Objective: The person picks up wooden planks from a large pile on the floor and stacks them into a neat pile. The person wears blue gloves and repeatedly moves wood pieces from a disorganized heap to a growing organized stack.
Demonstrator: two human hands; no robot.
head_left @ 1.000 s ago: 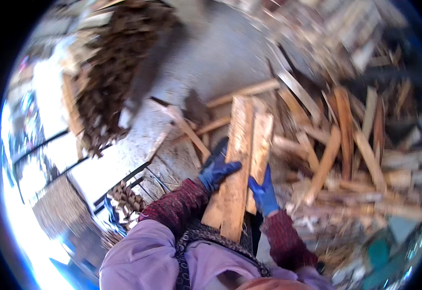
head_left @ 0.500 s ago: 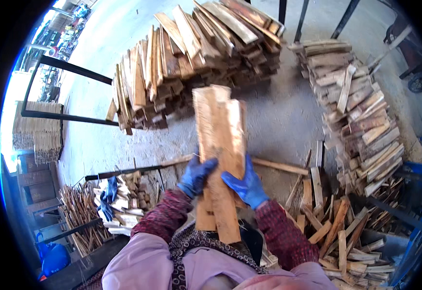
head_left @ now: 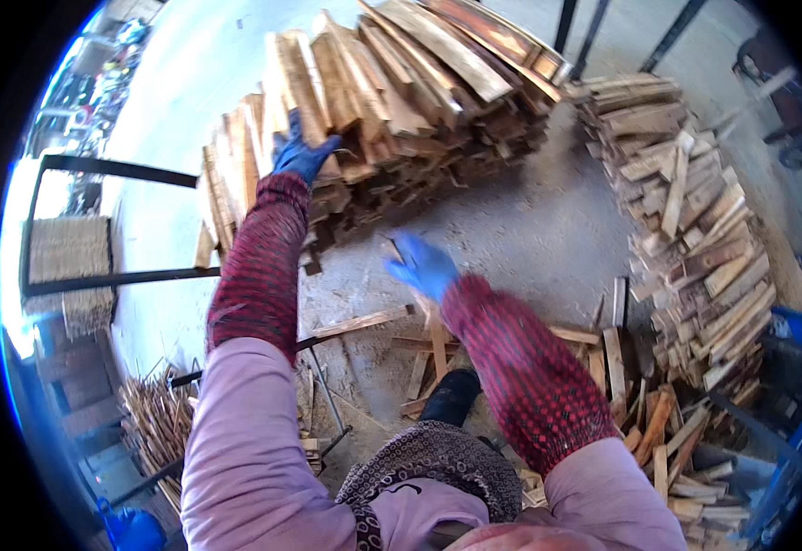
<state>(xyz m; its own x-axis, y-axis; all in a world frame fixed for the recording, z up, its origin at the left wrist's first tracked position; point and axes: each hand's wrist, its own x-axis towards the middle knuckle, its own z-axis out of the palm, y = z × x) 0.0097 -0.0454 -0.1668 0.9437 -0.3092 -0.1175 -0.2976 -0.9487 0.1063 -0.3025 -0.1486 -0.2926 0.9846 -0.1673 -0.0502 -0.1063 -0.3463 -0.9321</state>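
Observation:
My left hand, in a blue glove, lies on the near side of a large stack of wooden boards. Its thumb points right, apart from the fingers, and it grips no board that I can see. Lower and further right, my right hand, gloved in blue too, is over the concrete floor in front of the stack. Motion blurs it somewhat, but thumb and fingers look apart with no board between them. A tiny brown spot at its fingertips is too small to make out.
A second row of stacked wood curves along the right. Loose offcuts lie at lower right. Thin sticks are bundled at lower left, near a black metal frame. A wooden strip lies below my hands.
The boards both hands held before me have left my grip. My left hand has moved up and left to the stack; my right hand has risen slightly. The view has shifted.

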